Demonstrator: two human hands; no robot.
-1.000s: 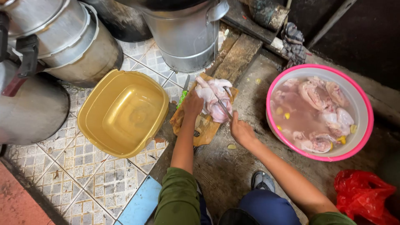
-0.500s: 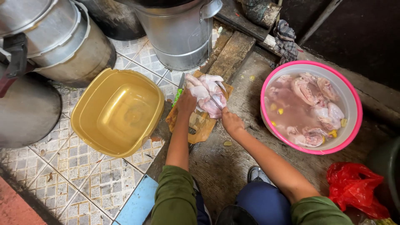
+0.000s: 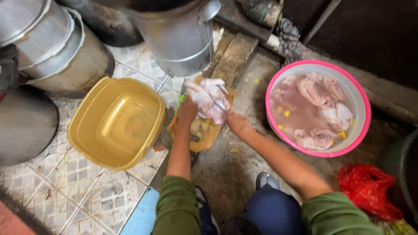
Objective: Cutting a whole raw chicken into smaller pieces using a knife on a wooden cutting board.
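The raw chicken (image 3: pixel 210 100) is pale pink and glistening, skin slack, sprawled across my wooden cutting board (image 3: pixel 201 130) on the floor in front of my knees. My left hand (image 3: pixel 188 109) presses on its near left side, fingers curled against the meat. My right hand (image 3: pixel 237 123) is closed at its right edge, and a thin blade seems to run up from that hand over the flesh, though I cannot tell for sure how I grip it.

Just left of the board sits a yellow square basin (image 3: pixel 116 122) on the tiled floor (image 3: pixel 65 191). To the right, on bare concrete, a pink-rimmed bowl (image 3: pixel 363 109) holds more chicken pieces in cloudy pinkish water with yellow bits. Directly beyond the board stands a metal bucket (image 3: pixel 185 41), close enough to crowd the far end of the bird. Big steel pots (image 3: pixel 52 48) fill the upper left. A red plastic bag (image 3: pixel 370 191) lies by my right knee.
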